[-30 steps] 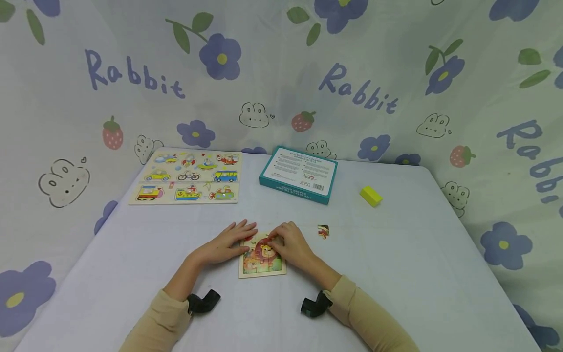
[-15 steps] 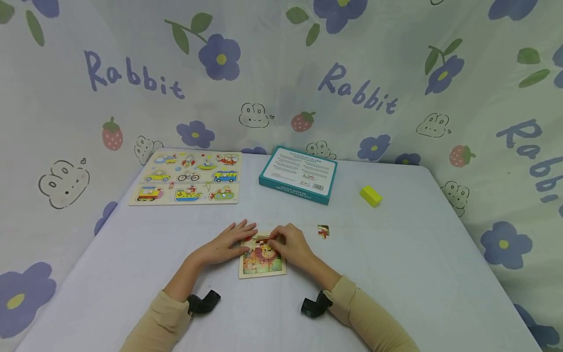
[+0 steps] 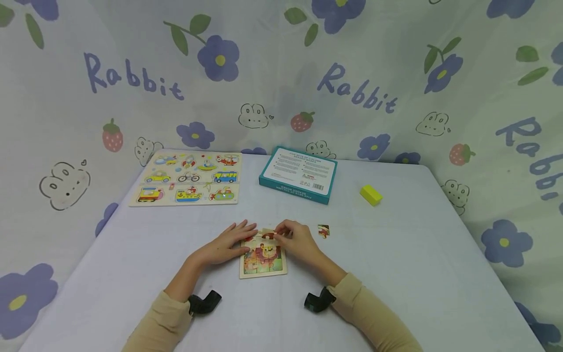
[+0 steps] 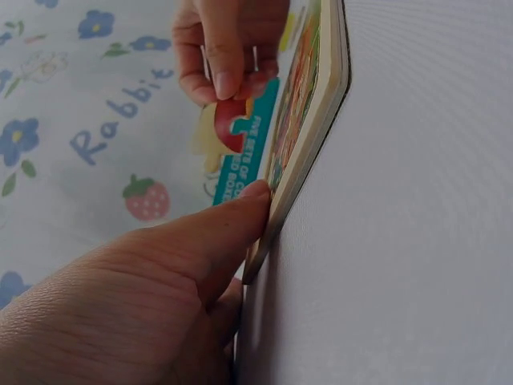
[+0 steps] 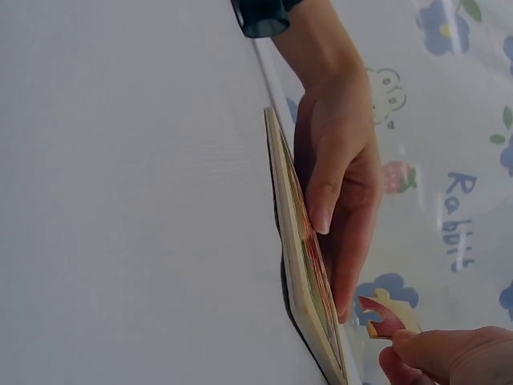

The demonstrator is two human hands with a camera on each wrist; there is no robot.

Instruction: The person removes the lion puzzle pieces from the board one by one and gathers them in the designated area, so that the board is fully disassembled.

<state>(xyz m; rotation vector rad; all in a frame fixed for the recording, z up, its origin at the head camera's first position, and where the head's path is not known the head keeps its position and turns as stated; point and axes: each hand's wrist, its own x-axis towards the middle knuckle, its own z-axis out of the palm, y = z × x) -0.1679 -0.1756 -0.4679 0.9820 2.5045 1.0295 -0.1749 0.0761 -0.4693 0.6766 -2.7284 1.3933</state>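
Note:
A small wooden jigsaw puzzle (image 3: 263, 264) with a lion picture lies in its tray on the white table. My left hand (image 3: 223, 245) rests along its left side, fingers stretched out, thumb on the frame's edge. My right hand (image 3: 303, 244) pinches a jigsaw piece (image 3: 268, 235) between thumb and fingers, tilted up over the top part of the puzzle. In the left wrist view this piece (image 4: 230, 128) shows red and cream and is raised off the board. The right wrist view has the same piece (image 5: 391, 314) at the fingertips. Another jigsaw piece (image 3: 323, 231) lies right of the puzzle.
Behind, at the left, lies a wooden vehicle puzzle board (image 3: 188, 178). A teal and white box (image 3: 299, 173) sits at the back middle. To its right is a yellow block (image 3: 371, 195). A patterned curtain (image 3: 281, 73) hangs behind the table.
My right hand has lifted the jigsaw piece from the puzzle's top row, tilting it and moving it slightly up and to the right. My left hand has stayed in place.

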